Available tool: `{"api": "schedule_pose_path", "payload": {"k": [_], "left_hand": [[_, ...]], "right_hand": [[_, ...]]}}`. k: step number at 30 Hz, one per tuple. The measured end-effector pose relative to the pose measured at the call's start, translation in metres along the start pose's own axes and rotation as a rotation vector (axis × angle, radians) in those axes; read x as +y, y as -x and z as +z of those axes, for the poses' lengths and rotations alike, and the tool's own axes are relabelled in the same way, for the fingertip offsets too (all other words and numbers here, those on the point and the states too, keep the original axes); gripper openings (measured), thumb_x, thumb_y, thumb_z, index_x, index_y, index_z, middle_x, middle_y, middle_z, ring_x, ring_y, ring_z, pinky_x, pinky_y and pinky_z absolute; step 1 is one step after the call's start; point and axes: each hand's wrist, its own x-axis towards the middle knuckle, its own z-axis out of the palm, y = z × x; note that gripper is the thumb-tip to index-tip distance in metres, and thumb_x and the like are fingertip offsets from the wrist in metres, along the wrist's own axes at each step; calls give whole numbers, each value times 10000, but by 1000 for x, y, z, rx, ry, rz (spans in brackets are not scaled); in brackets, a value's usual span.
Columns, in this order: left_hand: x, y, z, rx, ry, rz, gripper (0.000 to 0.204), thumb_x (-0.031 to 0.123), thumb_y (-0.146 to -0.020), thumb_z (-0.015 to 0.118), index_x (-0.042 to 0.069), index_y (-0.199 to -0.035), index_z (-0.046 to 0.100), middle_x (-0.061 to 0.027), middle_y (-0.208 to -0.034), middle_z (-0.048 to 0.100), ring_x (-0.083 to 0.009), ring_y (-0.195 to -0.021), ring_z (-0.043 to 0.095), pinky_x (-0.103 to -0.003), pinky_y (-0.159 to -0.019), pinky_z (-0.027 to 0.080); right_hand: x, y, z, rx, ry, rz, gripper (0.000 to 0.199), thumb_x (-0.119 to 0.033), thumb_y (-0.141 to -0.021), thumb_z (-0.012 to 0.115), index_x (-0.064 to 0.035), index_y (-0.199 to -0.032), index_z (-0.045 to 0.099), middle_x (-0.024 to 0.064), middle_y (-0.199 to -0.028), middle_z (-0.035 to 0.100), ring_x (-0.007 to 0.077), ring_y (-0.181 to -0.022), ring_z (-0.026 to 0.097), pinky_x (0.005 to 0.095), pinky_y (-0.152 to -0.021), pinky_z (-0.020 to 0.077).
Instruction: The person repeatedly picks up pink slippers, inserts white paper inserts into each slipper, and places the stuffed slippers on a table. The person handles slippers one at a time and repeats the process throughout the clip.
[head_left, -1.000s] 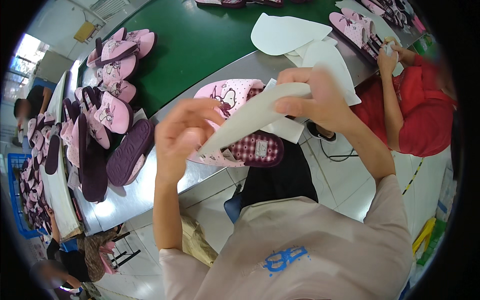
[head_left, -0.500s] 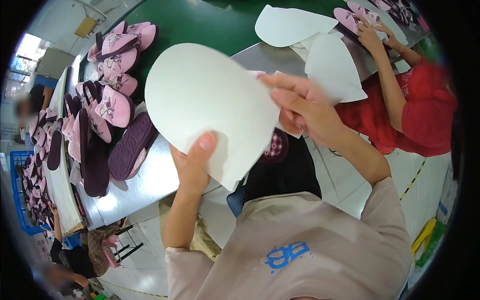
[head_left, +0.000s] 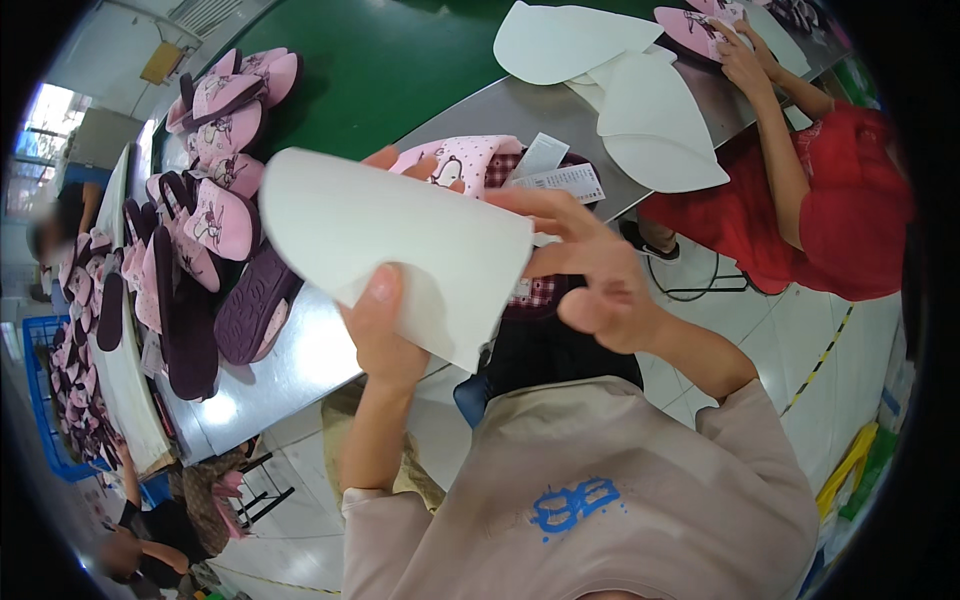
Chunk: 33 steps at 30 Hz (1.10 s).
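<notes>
A rounded white card sheet (head_left: 420,250), curled into a shallow arch, is held up in front of me. My left hand (head_left: 388,335) grips it, the thumb on its near face and the fingers showing past its far edge. At the sheet's right end is my right hand (head_left: 610,285), its fingers spread and its thumb apart; the fingertips lie at or against the edge. Just beyond, partly covered by the sheet and my hand, are pink slippers (head_left: 478,158) with a penguin-like print, plaid lining and white paper tags (head_left: 560,183).
Pink slippers with dark soles (head_left: 225,215) are piled along the table's left. More white card sheets (head_left: 665,135) overlap at the far right of the metal table (head_left: 300,350). Beside them a person in red (head_left: 835,200) handles slippers. A blue crate (head_left: 45,400) of slippers stands far left.
The sheet, nearly flat before, has become curled and its top sits lower. My right hand's fingers have gone from pinching its edge to spread. The tagged slippers behind have come into view.
</notes>
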Motion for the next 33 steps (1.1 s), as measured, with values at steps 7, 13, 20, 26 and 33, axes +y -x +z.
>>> {"api": "schedule_pose_path", "payload": {"k": [7,13,20,26,33], "left_hand": [[-8,21,-27,-215,211,-188,508,172,-1085,480,-34,-1546,418,-202,-1489,566,-325,-1377,581,-511,-1180,464],[-3,14,-17,-166,104,-273,418,117,-1087,603,-82,-1438,492,-181,-1329,677,-258,-1170,716,-403,-971,620],[-5,9,-14,-158,49,-426,408,85,-1070,637,-44,-1428,493,-136,-1279,689,-183,-1120,710,-334,-915,605],[-5,12,-8,-138,94,-221,922,516,-970,695,-17,-1623,321,-215,-1462,582,-282,-1285,632,-428,-1091,523],[4,16,-12,-68,-147,-147,1026,495,-891,805,-39,-1590,275,-217,-1346,624,-289,-1126,682,-400,-998,542]], "right_hand": [[2,-18,14,276,440,-156,692,-351,-997,716,51,-1515,496,267,-1717,151,423,-1554,286,510,-1240,290],[10,-22,3,270,577,-392,782,-268,-1009,694,46,-1625,329,262,-1746,76,400,-1568,278,483,-1237,319],[5,-17,6,318,530,-347,613,-132,-1010,663,21,-1560,440,288,-1732,115,421,-1516,411,501,-1174,443],[-6,-8,6,214,512,-423,462,60,-830,762,-172,-1227,816,194,-1403,626,360,-1249,686,428,-1019,596],[-6,22,0,285,273,-214,313,-110,-914,773,-30,-1216,780,188,-1376,659,350,-1211,691,422,-1023,570]]}}
